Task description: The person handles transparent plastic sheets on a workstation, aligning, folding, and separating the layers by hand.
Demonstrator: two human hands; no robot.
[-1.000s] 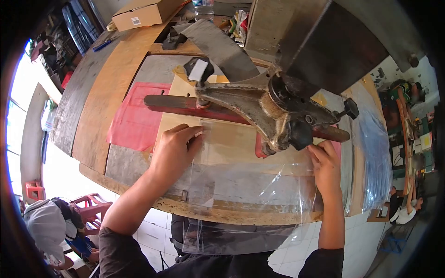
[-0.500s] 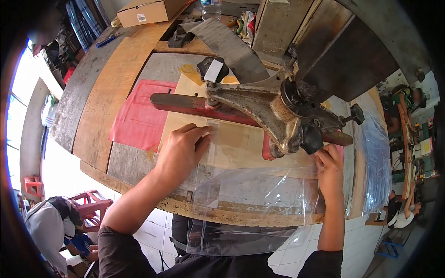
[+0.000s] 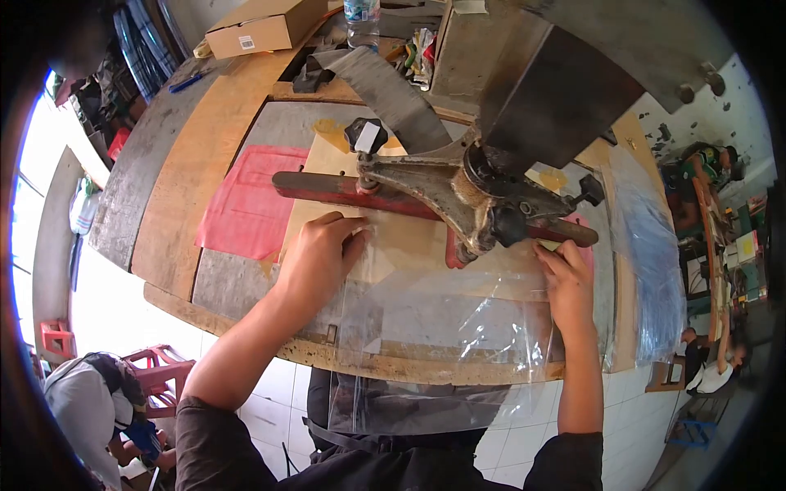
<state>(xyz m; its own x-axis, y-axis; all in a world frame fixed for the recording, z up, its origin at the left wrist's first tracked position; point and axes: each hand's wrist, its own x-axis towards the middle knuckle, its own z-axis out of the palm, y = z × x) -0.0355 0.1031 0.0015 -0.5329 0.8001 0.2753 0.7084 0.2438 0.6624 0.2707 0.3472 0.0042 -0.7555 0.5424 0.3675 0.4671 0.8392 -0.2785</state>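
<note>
A clear plastic sheet [image 3: 442, 344] lies across the front of the worktable and hangs over its edge. My left hand [image 3: 321, 254] pinches its upper left corner, with thumb and forefinger together. At the opposite corner my right hand [image 3: 566, 278] grips the sheet beneath the machine's black knob. The sheet's far edge rests on a pale board [image 3: 409, 233]. Just beyond my hands, a long bar with red sides [image 3: 319, 186] hangs from a metal press head [image 3: 442, 180]. What lies under the bar is partly hidden.
Red sheeting [image 3: 250, 200] lies left on the table. A stack of clear plastic [image 3: 651, 278] drapes over the right side. A cardboard box [image 3: 262, 31] and a water bottle [image 3: 363, 24] stand at the back. One person [image 3: 90, 409] sits low at left; others are at right.
My right hand has shifted slightly left with its corner of the plastic sheet, while the left hand stays nearly in place. The view has turned a little.
</note>
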